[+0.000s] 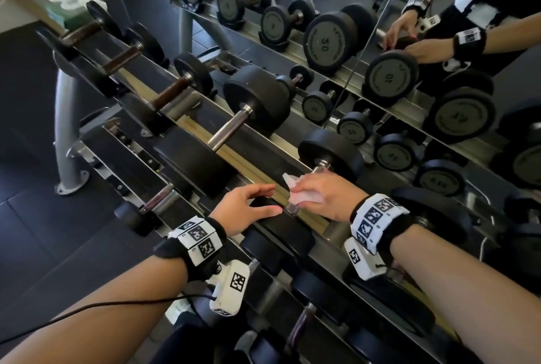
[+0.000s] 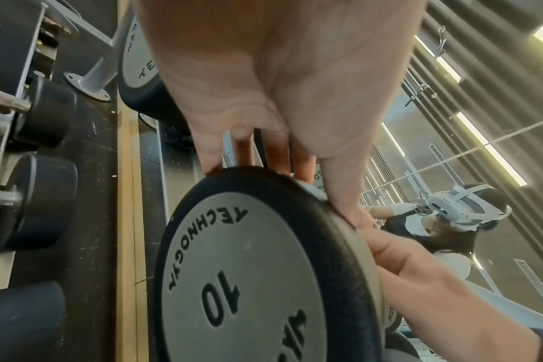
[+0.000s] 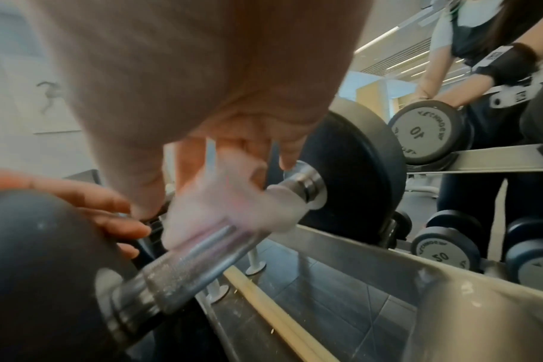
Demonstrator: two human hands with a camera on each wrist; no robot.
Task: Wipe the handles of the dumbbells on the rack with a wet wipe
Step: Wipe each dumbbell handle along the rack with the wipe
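Note:
A black dumbbell lies on the rack's top tier, with its far head (image 1: pixel 330 153) beyond my hands and its near head (image 2: pixel 248 269) marked 10. My left hand (image 1: pixel 257 202) rests on that near head, fingers spread and fairly straight over its rim. My right hand (image 1: pixel 310 194) grips a white wet wipe (image 1: pixel 292 192) wrapped around the chrome handle (image 3: pixel 195 259). The wet wipe (image 3: pixel 220 203) is blurred in the right wrist view, between the two heads. My left hand's fingertips (image 3: pixel 118 215) show there on the near head (image 3: pixel 31 257).
More dumbbells line the top tier to the left, one with a chrome handle (image 1: pixel 231 129), others with brown handles (image 1: pixel 171 93). A wipe packet (image 1: pixel 70 6) sits at the rack's far end. A mirror (image 1: pixel 409 41) behind reflects the rack. Lower-tier dumbbells (image 1: pixel 322 290) lie under my arms.

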